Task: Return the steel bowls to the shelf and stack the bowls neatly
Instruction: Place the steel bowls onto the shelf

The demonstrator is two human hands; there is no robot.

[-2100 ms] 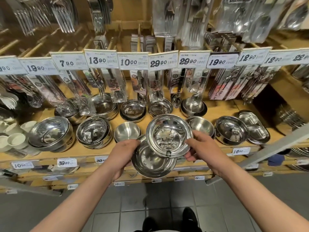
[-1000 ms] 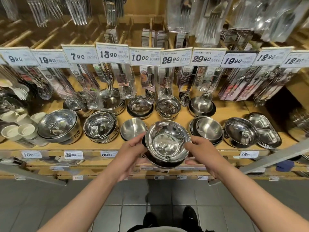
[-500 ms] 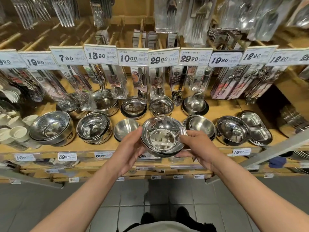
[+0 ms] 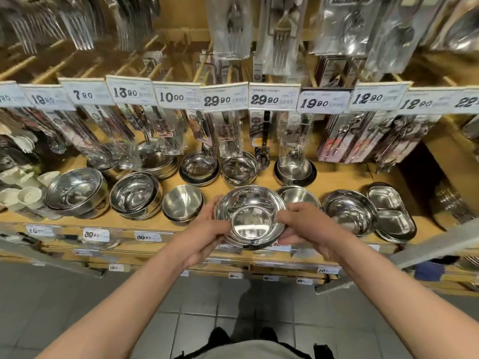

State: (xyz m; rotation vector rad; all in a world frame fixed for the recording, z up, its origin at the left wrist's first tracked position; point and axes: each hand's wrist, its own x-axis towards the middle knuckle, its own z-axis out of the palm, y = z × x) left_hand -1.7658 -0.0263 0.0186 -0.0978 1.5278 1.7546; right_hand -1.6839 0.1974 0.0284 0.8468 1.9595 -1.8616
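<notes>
Two seconds back we held two bowls apart, the upper one tilted on edge above the lower. Now we see them nested into one stack [image 4: 250, 218], mouth up and roughly level. Our left hand [image 4: 204, 235] and right hand [image 4: 307, 229] have closed in on its two sides, and the stack has gone from out over the floor to the near edge of the shelf [image 4: 334, 178].

Both arms reach forward, left hand [image 4: 204, 235] and right hand [image 4: 308, 229] fingers curled inward.
</notes>
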